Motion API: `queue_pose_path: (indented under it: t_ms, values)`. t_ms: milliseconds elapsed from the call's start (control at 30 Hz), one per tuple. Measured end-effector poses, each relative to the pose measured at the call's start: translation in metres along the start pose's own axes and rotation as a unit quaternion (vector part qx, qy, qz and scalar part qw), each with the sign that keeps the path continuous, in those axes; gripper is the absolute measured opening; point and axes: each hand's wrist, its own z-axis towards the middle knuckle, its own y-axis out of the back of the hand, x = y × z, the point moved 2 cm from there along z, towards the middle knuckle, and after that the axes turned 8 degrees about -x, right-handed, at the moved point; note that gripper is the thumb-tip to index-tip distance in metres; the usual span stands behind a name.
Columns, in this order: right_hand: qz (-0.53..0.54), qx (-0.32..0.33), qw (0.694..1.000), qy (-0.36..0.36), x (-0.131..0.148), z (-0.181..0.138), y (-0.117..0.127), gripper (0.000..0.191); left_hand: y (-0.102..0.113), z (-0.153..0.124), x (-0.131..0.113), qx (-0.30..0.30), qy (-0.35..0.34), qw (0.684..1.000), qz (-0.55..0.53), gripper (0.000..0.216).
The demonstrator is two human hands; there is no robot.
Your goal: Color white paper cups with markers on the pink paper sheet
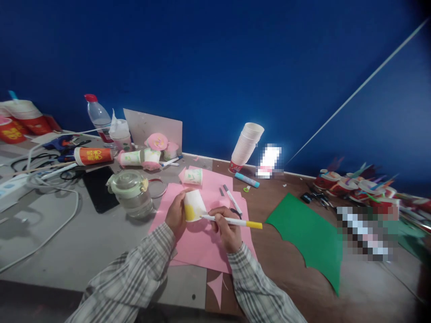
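Note:
My left hand [175,216] is wrapped round a white paper cup [194,204] lying on its side, its lower part coloured yellow. My right hand [226,229] pinches a white marker with a yellow cap [235,221]; its tip touches the yellow patch on the cup. Both hands hover over pink paper sheets [202,244] on the table. Another decorated paper cup [193,176] lies on the pink paper just beyond, and another marker [232,199] lies to the right of my hands.
A glass jar with a lid [132,193] stands left of my hands, beside a black phone [97,188]. A green sheet [308,237] lies to the right. A stack of paper cups [245,146], a water bottle [97,115], decorated cups [353,186] and cables [43,188] crowd the table.

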Motion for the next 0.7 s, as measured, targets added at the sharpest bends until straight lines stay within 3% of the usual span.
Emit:
queue_pose_path:
  t_ms: [467, 700]
  values:
    - [-0.039, 0.021, 0.999, 0.02, 0.0041, -0.0032, -0.0032, 0.017, -0.0008, -0.002, -0.0007, 0.0, -0.003, 1.0, 0.002, 0.03]
    - [-0.05, -0.007, 0.998, 0.041, 0.0046, -0.0016, -0.0006, 0.019, -0.0004, -0.0004, -0.0009, -0.007, -0.004, 1.0, -0.006, 0.031]
